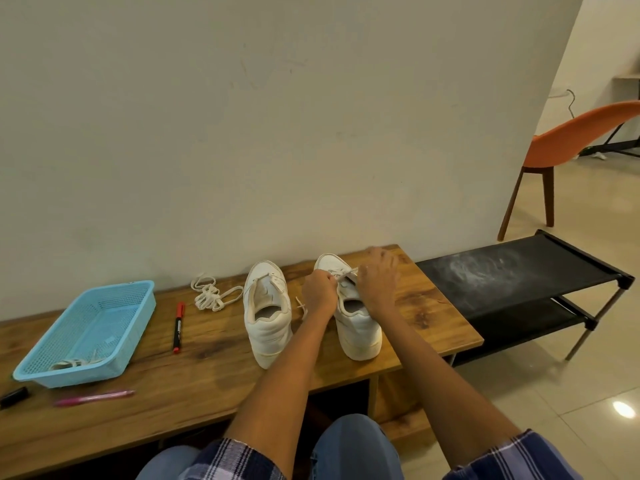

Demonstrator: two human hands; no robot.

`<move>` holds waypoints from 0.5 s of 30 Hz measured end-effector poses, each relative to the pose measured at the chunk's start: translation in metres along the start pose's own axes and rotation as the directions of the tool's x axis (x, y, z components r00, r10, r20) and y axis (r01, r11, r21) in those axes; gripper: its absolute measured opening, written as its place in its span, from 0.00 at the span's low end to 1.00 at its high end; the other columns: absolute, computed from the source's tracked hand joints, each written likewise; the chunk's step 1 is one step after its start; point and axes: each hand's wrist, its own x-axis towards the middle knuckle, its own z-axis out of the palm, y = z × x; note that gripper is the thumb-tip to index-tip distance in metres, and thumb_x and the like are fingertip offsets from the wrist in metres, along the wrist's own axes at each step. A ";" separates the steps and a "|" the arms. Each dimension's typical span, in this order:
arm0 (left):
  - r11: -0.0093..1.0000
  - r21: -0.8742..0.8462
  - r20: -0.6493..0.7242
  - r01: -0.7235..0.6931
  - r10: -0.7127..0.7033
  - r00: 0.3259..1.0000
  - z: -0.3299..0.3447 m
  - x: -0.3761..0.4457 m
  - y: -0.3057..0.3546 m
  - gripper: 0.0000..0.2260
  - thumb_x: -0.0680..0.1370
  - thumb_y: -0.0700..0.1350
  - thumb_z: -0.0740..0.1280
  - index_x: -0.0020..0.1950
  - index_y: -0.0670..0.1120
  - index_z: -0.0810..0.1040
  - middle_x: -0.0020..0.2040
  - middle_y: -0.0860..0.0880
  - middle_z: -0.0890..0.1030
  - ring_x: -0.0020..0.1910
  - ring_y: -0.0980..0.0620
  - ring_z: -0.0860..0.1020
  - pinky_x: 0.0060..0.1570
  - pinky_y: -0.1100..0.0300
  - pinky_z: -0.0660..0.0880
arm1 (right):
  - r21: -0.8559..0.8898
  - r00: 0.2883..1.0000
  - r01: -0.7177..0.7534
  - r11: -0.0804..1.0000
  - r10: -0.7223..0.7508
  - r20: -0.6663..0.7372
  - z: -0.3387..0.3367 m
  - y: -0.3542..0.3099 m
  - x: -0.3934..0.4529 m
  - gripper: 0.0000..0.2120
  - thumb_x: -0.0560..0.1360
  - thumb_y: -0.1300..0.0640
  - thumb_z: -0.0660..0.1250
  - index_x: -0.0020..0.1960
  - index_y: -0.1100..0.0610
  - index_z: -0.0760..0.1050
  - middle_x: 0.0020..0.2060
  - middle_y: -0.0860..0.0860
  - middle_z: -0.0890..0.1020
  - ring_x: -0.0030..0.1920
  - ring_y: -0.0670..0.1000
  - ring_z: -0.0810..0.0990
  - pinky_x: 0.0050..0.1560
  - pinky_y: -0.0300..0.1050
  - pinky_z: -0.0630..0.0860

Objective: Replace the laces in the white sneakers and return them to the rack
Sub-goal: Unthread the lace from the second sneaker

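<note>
Two white sneakers stand on the wooden table, heels toward me. The left sneaker has no hand on it. Over the right sneaker both hands work at its lace. My left hand is curled and pinches the lace at the eyelets. My right hand pinches the lace from the other side, blurred at the fingertips. A loose lace end hangs by my left wrist. A bundled white lace lies left of the sneakers. The black two-shelf rack stands right of the table.
A light blue plastic basket with a white lace inside sits at the table's left. A red marker lies beside it, a pink pen and a black object near the front edge. An orange chair stands behind the rack.
</note>
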 end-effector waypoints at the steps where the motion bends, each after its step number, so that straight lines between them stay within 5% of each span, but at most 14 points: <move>1: 1.000 -0.008 0.001 -0.001 0.001 1.000 0.001 0.000 0.000 0.12 0.78 0.40 0.61 0.35 0.44 0.75 0.29 0.49 0.71 0.31 0.52 0.69 0.24 0.64 0.58 | 0.003 0.994 0.070 0.998 -0.070 0.087 0.002 -0.001 0.000 0.13 0.78 0.57 0.59 0.61 0.59 0.71 0.58 0.57 0.73 0.59 0.56 0.70 0.54 0.47 0.67; 5: 0.999 -0.027 -0.005 0.025 -0.025 1.000 0.002 0.001 0.001 0.11 0.79 0.42 0.62 0.42 0.41 0.81 0.39 0.44 0.80 0.36 0.51 0.73 0.26 0.64 0.60 | -0.009 0.908 0.223 0.975 -0.205 0.365 0.006 -0.004 0.004 0.14 0.79 0.53 0.58 0.55 0.59 0.77 0.54 0.56 0.75 0.60 0.56 0.70 0.54 0.47 0.68; 8: 1.000 -0.006 -0.005 0.015 -0.015 1.000 0.002 0.002 -0.001 0.10 0.79 0.41 0.62 0.40 0.42 0.80 0.35 0.46 0.75 0.36 0.50 0.72 0.26 0.63 0.60 | 0.102 0.998 0.025 0.994 -0.031 0.060 0.001 -0.004 0.003 0.12 0.80 0.56 0.57 0.52 0.61 0.76 0.53 0.57 0.75 0.54 0.55 0.71 0.52 0.46 0.67; 11: 1.000 0.018 -0.005 0.010 -0.010 1.000 0.002 0.002 -0.001 0.10 0.78 0.41 0.61 0.41 0.42 0.80 0.37 0.45 0.77 0.36 0.50 0.72 0.26 0.62 0.62 | 0.162 0.974 -0.085 0.983 0.116 -0.193 -0.004 -0.002 0.000 0.11 0.78 0.57 0.59 0.57 0.59 0.73 0.55 0.57 0.75 0.57 0.57 0.71 0.54 0.50 0.67; 13: 1.000 0.016 -0.003 0.023 -0.023 1.000 0.003 0.002 0.000 0.11 0.79 0.42 0.61 0.42 0.41 0.80 0.38 0.44 0.78 0.37 0.49 0.74 0.31 0.62 0.64 | 0.128 0.997 0.000 0.992 0.010 -0.078 -0.002 -0.001 0.000 0.17 0.76 0.52 0.60 0.62 0.56 0.72 0.59 0.57 0.74 0.62 0.58 0.68 0.58 0.54 0.68; 15: 0.999 -0.001 0.004 0.034 -0.034 0.999 0.005 0.003 -0.001 0.12 0.80 0.44 0.61 0.46 0.39 0.82 0.42 0.43 0.81 0.41 0.47 0.79 0.34 0.61 0.66 | -0.046 0.968 0.121 0.992 -0.108 0.225 0.002 -0.004 0.002 0.17 0.78 0.48 0.58 0.62 0.55 0.73 0.60 0.57 0.73 0.66 0.59 0.66 0.61 0.55 0.67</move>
